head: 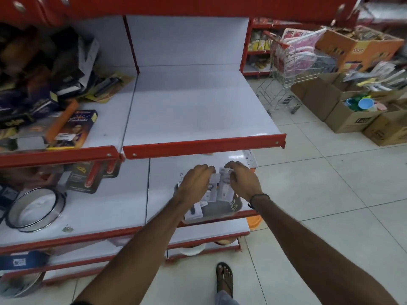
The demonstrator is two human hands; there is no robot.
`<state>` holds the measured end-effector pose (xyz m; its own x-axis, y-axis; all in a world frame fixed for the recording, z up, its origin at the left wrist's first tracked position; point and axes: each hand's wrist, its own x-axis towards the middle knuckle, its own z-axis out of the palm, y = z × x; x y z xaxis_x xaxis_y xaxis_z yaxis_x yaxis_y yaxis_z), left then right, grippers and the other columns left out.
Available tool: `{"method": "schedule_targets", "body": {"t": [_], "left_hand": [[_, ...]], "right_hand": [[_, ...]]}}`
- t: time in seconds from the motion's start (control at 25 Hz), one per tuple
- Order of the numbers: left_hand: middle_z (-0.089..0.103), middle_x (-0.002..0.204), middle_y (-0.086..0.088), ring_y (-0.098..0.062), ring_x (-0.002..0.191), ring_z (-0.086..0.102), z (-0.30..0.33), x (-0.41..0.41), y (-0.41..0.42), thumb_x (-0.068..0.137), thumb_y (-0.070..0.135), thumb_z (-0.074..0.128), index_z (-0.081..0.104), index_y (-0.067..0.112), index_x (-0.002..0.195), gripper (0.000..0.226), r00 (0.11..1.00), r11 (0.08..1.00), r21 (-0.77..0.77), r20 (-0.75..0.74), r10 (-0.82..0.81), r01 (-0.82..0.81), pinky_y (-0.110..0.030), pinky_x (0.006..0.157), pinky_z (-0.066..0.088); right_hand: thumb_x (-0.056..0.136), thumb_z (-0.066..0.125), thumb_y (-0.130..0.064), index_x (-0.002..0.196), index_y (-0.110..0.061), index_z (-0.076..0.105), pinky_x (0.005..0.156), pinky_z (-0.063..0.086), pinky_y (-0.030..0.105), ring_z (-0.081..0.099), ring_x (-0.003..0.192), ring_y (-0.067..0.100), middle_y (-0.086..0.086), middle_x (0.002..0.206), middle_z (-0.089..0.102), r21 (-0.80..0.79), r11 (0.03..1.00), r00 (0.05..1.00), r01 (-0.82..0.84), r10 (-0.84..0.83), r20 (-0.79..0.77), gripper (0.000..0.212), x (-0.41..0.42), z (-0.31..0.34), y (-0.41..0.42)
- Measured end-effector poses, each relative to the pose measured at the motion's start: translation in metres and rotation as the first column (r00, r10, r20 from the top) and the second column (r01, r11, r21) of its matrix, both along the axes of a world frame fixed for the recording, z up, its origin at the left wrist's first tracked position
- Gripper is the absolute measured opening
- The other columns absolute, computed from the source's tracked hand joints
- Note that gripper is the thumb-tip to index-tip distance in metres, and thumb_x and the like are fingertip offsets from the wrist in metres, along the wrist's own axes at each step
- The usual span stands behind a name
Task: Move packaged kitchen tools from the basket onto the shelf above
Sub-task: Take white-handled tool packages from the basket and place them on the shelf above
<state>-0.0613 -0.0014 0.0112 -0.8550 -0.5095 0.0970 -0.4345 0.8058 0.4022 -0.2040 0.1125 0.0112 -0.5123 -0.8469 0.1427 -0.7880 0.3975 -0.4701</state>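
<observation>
A dark grey basket (pixel 236 204) sits on the lower white shelf, near its right end. White packaged kitchen tools (pixel 223 188) stand in it, and another packet (pixel 193 213) lies at its front left. My left hand (pixel 196 183) and my right hand (pixel 242 181) are both down in the basket, fingers closed on the tops of the white packets between them. The shelf above (pixel 198 102), white with a red front lip, carries nothing on this section.
Dark boxed goods (pixel 44 102) crowd the upper shelf's left section. A round metal sieve (pixel 36 209) and carded tools (pixel 88 177) lie on the lower shelf at left. A small shopping trolley (pixel 286 69) and open cardboard boxes (pixel 356 115) stand on the tiled floor at right.
</observation>
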Motion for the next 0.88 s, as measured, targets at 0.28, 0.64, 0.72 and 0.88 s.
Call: {"method": "schedule_targets", "body": {"t": [0.28,0.64,0.72,0.88], "left_hand": [[0.063,0.113,-0.012,-0.026,0.105,0.053,0.118,0.049,-0.028,0.091,-0.003,0.05,0.059,0.006,0.115,0.027,0.943,0.994,-0.106,-0.33,-0.038,0.004,-0.033,0.089,0.045],[0.065,0.089,-0.023,-0.038,0.081,0.061,0.224,0.039,-0.128,0.079,-0.013,0.042,0.061,-0.001,0.093,0.026,0.929,0.958,-0.22,-0.359,0.094,-0.182,-0.047,0.069,0.054],[0.067,0.085,-0.023,-0.037,0.076,0.064,0.224,0.029,-0.15,0.081,-0.011,0.044,0.061,-0.002,0.09,0.022,0.911,0.957,-0.174,-0.383,0.153,-0.234,-0.048,0.065,0.056],[0.067,0.095,-0.026,-0.039,0.086,0.066,0.197,0.01,-0.176,0.084,-0.01,0.042,0.061,-0.004,0.097,0.024,0.905,0.95,-0.059,-0.327,0.271,-0.305,-0.05,0.074,0.057]], "right_hand": [[0.09,0.045,-0.01,0.113,-0.015,0.061,0.074,0.051,0.033,0.062,0.092,0.024,0.006,0.108,0.066,-0.316,0.944,0.993,-0.097,0.072,-0.091,0.028,0.019,0.108,-0.017],[0.092,0.042,-0.004,0.107,-0.011,0.064,0.076,0.06,0.049,0.068,0.093,0.036,0.011,0.107,0.067,-0.444,0.885,0.951,-0.14,0.245,0.188,0.028,0.012,0.217,-0.133],[0.091,0.042,-0.004,0.106,-0.012,0.064,0.078,0.059,0.05,0.066,0.095,0.038,0.01,0.105,0.065,-0.428,0.894,0.942,-0.134,0.249,0.226,0.028,0.004,0.22,-0.158],[0.089,0.041,-0.005,0.106,-0.016,0.065,0.082,0.057,0.041,0.065,0.092,0.027,0.01,0.112,0.069,-0.266,0.957,0.962,-0.112,0.172,0.213,0.032,-0.01,0.197,-0.196]]}}
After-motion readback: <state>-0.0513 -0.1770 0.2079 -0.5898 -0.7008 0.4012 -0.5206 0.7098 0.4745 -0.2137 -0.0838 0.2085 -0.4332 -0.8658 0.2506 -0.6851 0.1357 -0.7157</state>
